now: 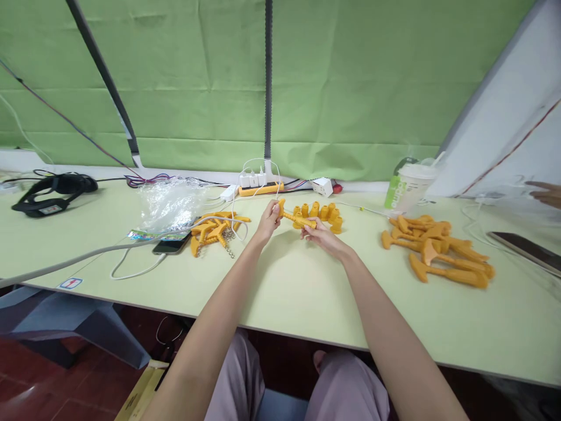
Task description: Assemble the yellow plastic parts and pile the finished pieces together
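Observation:
A yellow T-handled corkscrew (291,217) is held between my two hands above the table. My left hand (268,222) is closed on its crosspiece end. My right hand (323,238) pinches the other end, where a yellow sleeve shows; the fingers partly cover it. Just behind my right hand stand several short yellow plastic caps (325,211). To the left lies a pile of yellow corkscrew parts (214,229) with bare metal spirals. At the right is a heap of yellow T-shaped corkscrews (442,251), their spirals not visible.
A phone (173,243) on a white cable and crumpled clear plastic (169,202) lie left. A power strip (262,188) runs along the back. A drink cup (409,186) and another phone (526,250) are right, near another person's hand (547,194). A headset (55,193) lies far left.

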`<state>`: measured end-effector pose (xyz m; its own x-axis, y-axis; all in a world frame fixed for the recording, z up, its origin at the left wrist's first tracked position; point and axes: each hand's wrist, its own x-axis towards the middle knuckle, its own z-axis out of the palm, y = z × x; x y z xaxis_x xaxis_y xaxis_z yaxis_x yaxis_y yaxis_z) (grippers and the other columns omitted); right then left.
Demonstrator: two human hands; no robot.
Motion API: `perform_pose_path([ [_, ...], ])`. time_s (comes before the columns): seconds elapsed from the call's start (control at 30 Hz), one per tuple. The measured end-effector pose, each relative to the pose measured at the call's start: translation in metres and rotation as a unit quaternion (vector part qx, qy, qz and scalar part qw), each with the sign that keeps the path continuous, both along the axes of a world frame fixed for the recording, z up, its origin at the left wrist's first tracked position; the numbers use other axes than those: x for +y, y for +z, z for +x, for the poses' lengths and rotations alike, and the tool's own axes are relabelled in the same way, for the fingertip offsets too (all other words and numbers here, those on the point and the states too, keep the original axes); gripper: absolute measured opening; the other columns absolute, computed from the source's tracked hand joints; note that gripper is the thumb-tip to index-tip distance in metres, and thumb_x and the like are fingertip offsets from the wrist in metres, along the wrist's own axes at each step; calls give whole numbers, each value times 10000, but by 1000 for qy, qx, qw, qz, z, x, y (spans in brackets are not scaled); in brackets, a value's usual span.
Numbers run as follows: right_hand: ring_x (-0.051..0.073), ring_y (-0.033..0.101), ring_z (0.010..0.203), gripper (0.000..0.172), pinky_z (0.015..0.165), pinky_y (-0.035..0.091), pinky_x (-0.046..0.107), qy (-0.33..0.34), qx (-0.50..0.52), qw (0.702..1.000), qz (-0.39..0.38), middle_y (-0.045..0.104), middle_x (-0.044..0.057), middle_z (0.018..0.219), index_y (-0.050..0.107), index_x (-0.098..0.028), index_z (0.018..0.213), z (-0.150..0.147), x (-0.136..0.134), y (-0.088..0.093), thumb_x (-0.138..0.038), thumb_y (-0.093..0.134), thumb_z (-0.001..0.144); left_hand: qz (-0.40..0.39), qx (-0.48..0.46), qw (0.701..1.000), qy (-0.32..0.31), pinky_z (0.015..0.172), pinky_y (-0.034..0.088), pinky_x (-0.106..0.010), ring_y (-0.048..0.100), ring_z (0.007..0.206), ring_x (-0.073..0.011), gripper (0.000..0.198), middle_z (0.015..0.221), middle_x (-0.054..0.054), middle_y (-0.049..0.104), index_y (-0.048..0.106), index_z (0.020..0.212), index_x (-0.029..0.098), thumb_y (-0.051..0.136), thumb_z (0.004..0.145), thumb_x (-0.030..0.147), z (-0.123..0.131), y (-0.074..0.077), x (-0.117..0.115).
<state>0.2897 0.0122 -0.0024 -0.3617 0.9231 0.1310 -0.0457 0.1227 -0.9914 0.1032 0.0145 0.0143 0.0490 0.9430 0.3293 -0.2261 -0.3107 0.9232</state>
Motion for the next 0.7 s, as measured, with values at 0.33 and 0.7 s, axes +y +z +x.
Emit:
perform_pose_path([
  [0.33, 84, 249, 399, 520, 452, 292, 267, -28, -94, 995, -29, 294, -77, 458, 462, -244, 688, 1, 4, -4, -762, 489, 729, 27, 9, 999, -42, 400, 132, -173, 223, 425, -42, 501, 557, 81, 308, 454, 858, 206, 556, 732, 680, 0, -8, 7],
  [0.7, 143, 631, 760, 477, 636, 498, 283, -48, -19, 999, 15, 624, 10, 1006, 536, -297, 1069, 11, -7, 20, -481, 728, 673, 6, -5, 1000, 25, 418, 171, -174, 235, 427, -48, 394, 557, 73, 336, 451, 862, 209, 502, 822, 598, 3, 2, -2],
])
